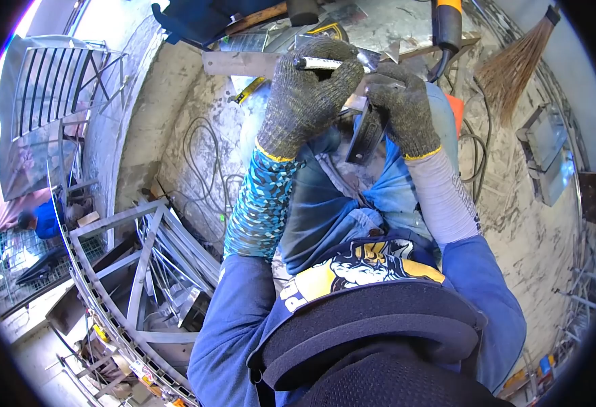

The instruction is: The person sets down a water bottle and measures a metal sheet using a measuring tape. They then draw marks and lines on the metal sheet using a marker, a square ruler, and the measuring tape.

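Our left hand [311, 102] grips a marker [322, 64], our right hand [406, 108] a dark piece [367, 132]. We see a broom [515, 68] upper right.

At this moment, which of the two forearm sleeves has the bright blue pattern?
The left forearm sleeve, covered in blue, black and white angular shapes; the right forearm sleeve is mostly pale grey.

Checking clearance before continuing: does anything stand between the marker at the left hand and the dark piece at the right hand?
Yes, in this view: a pale metal piece and part of the left hand lie between the marker and the dark piece, beside the right hand. Depth is unclear.
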Motion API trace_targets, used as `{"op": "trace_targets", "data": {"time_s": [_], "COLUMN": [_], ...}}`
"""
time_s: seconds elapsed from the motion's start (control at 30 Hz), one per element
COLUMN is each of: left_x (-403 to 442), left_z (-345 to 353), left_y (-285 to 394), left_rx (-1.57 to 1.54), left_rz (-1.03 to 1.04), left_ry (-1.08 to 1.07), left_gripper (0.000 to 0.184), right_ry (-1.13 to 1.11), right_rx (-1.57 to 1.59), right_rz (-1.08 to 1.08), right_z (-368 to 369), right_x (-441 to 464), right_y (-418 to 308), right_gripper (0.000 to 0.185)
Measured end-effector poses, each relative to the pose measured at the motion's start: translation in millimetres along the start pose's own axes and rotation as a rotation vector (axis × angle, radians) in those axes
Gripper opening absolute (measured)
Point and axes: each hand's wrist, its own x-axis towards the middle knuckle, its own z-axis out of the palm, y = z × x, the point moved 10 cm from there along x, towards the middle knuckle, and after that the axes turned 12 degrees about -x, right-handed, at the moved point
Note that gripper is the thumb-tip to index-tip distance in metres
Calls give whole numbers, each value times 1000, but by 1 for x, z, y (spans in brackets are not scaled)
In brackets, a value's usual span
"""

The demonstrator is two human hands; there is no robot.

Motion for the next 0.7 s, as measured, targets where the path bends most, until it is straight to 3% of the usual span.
{"op": "trace_targets", "data": {"time_s": [0.2,0.33,0.43,0.6,0.7], "left_x": [-2,-3,-2,-4,-9], "left_z": [-8,-32,-46,-95,-121], "left_y": [-1,-8,8,13,25], "left_rx": [-90,23,53,103,158], "left_rz": [-32,-124,21,-42,47], "left_ry": [49,75,66,140,212], "left_gripper": [17,22,21,21,24], "right_ry": [11,12,3,-2,9], "right_rx": [61,16,-164,-20,-149], "right_rz": [88,96,-24,53,-67], "right_z": [3,2,-1,6,-2], "right_x": [-4,-5,0,-3,0], "right_y": [1,-1,-3,-1,9], "right_gripper": [41,40,39,40,39]}}
